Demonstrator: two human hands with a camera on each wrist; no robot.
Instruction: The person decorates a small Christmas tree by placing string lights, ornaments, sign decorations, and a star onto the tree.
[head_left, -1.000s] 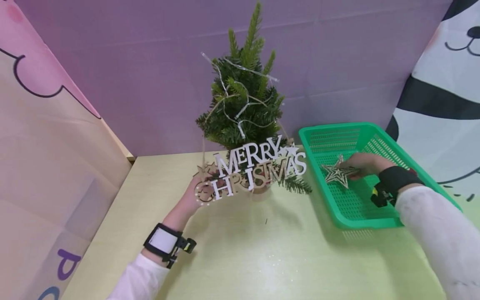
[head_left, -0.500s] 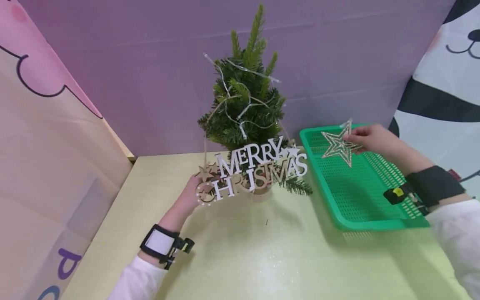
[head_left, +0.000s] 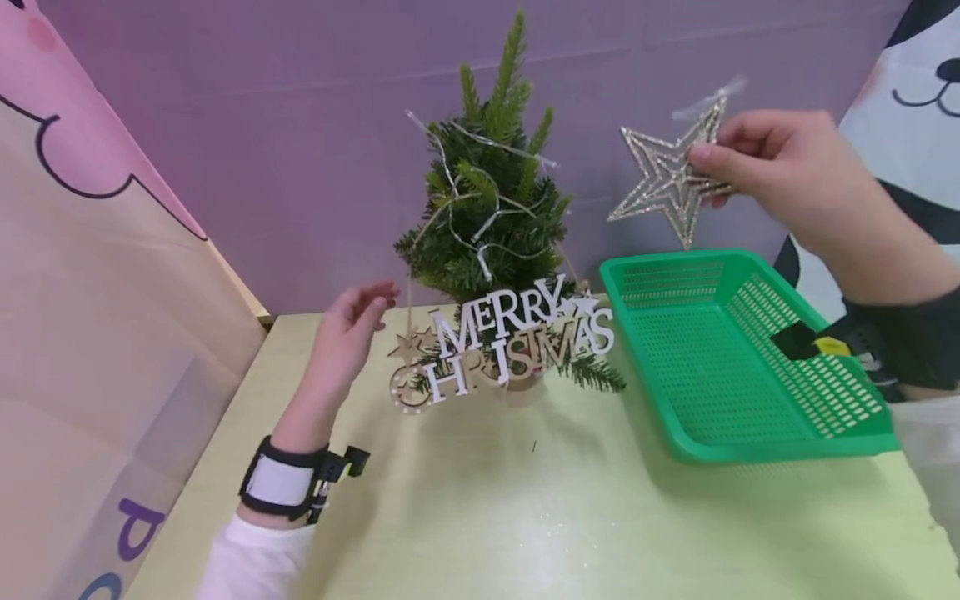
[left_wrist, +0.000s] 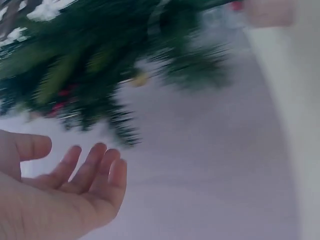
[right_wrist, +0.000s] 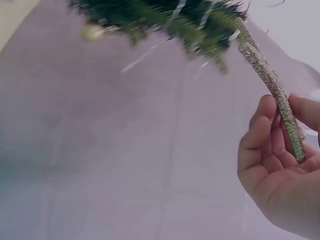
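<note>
A person's right hand pinched a glittery star by 1 point, thumb and fingers clamped on it, holding it in the air above the green basket and to the right of the small tree. The star hung level with the tree's upper branches but well apart from them. In the right wrist view the star showed edge-on against the fingers, its far tip near the blurred needles.

The left hand hovered open beside the tree's lower left, fingers relaxed and holding nothing, just left of the "MERRY CHRISTMAS" sign that hung across the tree's base. The left wrist view showed the same open palm below the blurred branches.

The tree stood on the pale desk, strung with a clear light cord.

Judged from the pose, placing the star well would call for keeping the grip on the outer point, so the middle stays free to meet the treetop, and for steadying the slender trunk with the free hand, since a light tree could tip under a sideways push.
</note>
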